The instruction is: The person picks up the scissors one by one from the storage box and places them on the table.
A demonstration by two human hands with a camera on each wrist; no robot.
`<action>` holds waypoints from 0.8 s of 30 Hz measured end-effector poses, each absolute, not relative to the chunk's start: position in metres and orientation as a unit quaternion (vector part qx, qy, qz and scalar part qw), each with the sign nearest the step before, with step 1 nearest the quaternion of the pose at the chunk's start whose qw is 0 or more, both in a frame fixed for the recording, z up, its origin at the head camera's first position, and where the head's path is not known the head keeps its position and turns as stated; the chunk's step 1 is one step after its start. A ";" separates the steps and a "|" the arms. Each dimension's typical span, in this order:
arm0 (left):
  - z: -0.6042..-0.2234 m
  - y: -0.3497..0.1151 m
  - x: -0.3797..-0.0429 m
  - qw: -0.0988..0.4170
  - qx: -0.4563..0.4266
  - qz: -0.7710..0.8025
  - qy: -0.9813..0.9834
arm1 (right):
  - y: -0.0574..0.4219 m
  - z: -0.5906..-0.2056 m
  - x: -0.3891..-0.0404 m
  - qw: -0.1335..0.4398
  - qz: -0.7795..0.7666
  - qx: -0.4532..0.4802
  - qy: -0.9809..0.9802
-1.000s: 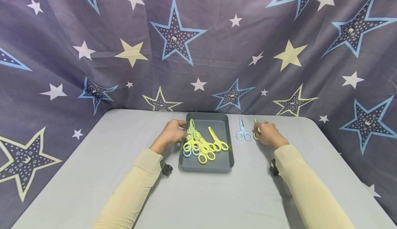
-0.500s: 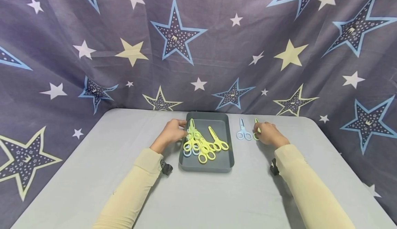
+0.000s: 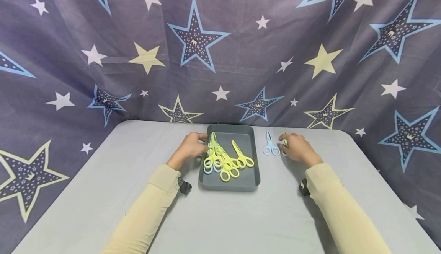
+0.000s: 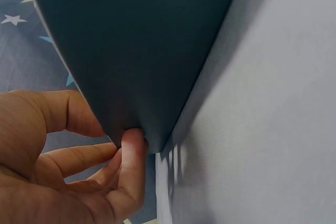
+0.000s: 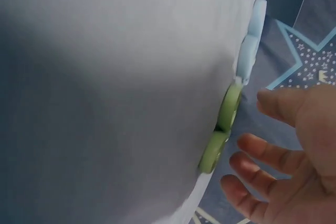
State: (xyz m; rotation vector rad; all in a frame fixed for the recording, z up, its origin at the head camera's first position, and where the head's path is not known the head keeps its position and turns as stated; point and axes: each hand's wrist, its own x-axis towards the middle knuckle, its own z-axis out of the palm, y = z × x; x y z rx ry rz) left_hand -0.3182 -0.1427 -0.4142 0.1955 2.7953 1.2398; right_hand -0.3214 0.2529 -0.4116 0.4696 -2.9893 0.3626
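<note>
My left hand (image 3: pixel 190 146) grips the left edge of a grey tray (image 3: pixel 229 188), its thumb by the rim and fingertips against the outer wall in the left wrist view. Inside the tray, several yellow-green scissors (image 3: pixel 243 160) lie partly stacked, with blue handles (image 3: pixel 208 170) showing beneath them. Right of the tray, my right hand (image 3: pixel 299 147) is over green scissors (image 3: pixel 285 143), partly hiding them. In the right wrist view its fingers are spread, apart from the green handles (image 5: pixel 230 107). Light blue scissors (image 3: pixel 270 147) lie between those and the tray.
A pale cloth covers the table (image 3: pixel 220 223). Close behind it hangs a dark curtain (image 3: pixel 241 78) printed with stars. Black straps (image 3: pixel 185 187) are on both wrists.
The right hand has loosened its fingers from the green scissors, which stay on the table beside the blue pair. The left hand and the tray have not moved.
</note>
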 end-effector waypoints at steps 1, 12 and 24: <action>-0.414 -0.142 -0.318 0.038 0.064 0.405 0.911 | 0.252 -0.411 -0.321 0.052 0.116 0.156 -0.980; -0.414 -0.142 -0.318 0.035 0.063 0.402 0.913 | 0.232 -0.402 -0.311 0.080 0.114 0.174 -0.975; -0.415 -0.143 -0.318 0.031 0.064 0.405 0.912 | 0.200 -0.388 -0.297 0.112 0.111 0.230 -0.960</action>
